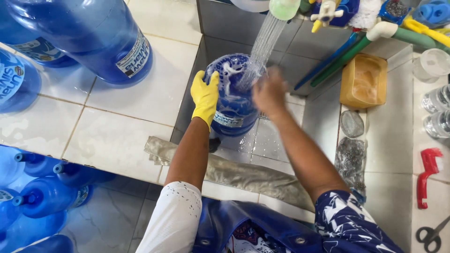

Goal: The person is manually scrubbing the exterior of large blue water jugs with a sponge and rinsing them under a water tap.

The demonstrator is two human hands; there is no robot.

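1. Rinsing looks under way, not finished: a large blue translucent plastic water jug stands in the grey tiled sink basin with white suds streaked over its upper end, while a spray of water falls onto it from above.
2. Left hand, in a yellow rubber glove, lies flat and spread against the jug's left side and steadies it; it closes around nothing.
3. Right hand, bare, is blurred at the jug's right shoulder under the spray; it seems pressed to the surface, but I cannot tell how far it is open or whether it holds anything.
4. Judged from the foam that remains, soaping is done and the washing-off is left; the jug's lower half and label already look clear of suds.
5. Counts on the white tiled worktop at upper left: three more big blue jugs, partly cut off by the edge.
6. Counts on the floor at lower left: about five blue jugs lying on their sides, necks leftwards; the pile's overlap makes the number uncertain.
7. Beside the basin on the right: one orange-yellow sponge block, two grey steel-wool pads, one red plastic handle tool and one pair of scissors.
8. One grey wet cloth drapes over the basin's front edge.
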